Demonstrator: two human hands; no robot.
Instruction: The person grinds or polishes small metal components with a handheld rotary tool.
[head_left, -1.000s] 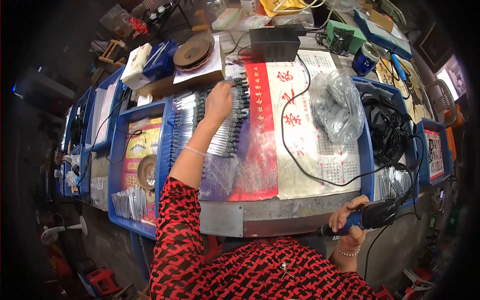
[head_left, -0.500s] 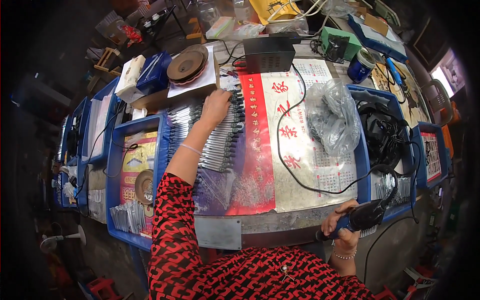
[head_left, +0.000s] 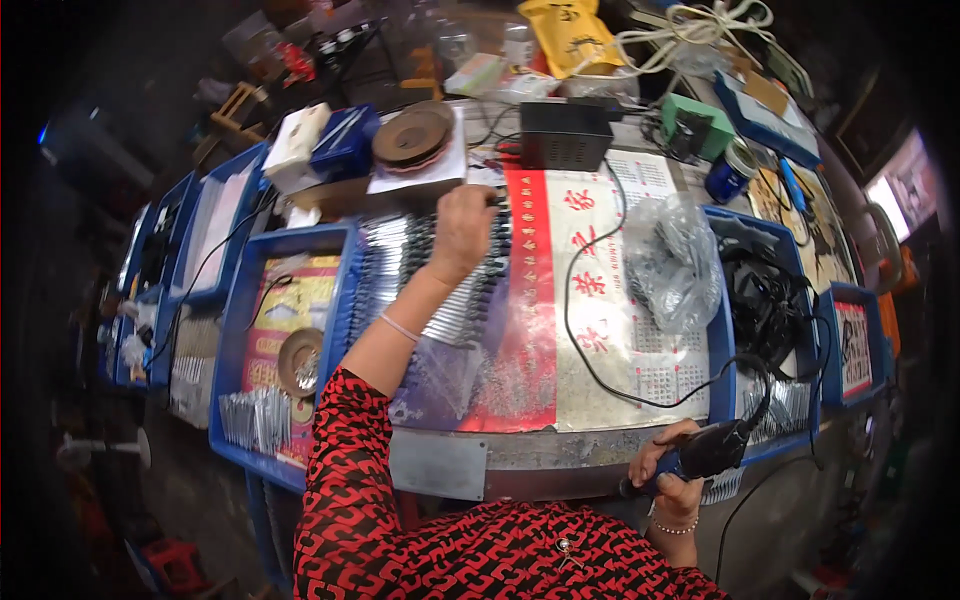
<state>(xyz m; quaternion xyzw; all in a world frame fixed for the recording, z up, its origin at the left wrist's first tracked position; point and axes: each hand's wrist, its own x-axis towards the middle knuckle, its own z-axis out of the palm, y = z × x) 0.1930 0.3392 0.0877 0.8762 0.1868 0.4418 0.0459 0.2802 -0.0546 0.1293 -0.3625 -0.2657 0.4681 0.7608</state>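
My left hand (head_left: pixel 464 232) is over the far right end of a dense row of thin silvery rods (head_left: pixel 452 312) with dark knobbly ends, which lie side by side on the table. Its fingers are curled down among the dark ends; what they pinch, if anything, is hidden. At the near right edge of the table, my right hand (head_left: pixel 668 468) is wrapped round a blue and black electric screwdriver (head_left: pixel 712 450). A thick black cable leaves the tool's right end, and its tip points left, towards my body.
A blue tray (head_left: pixel 232 345) with metal strips and a brown dish (head_left: pixel 300 362) stands left. To the right are a crumpled plastic bag (head_left: pixel 672 265) and a blue tray (head_left: pixel 722 345) of black cables. A black box (head_left: pixel 566 137) sits at the back. A black cord (head_left: pixel 572 315) crosses the printed sheet.
My left hand has shifted slightly, its fingers now more curled over the dark rod ends. The whole view has swung a little. My right hand still grips the screwdriver.
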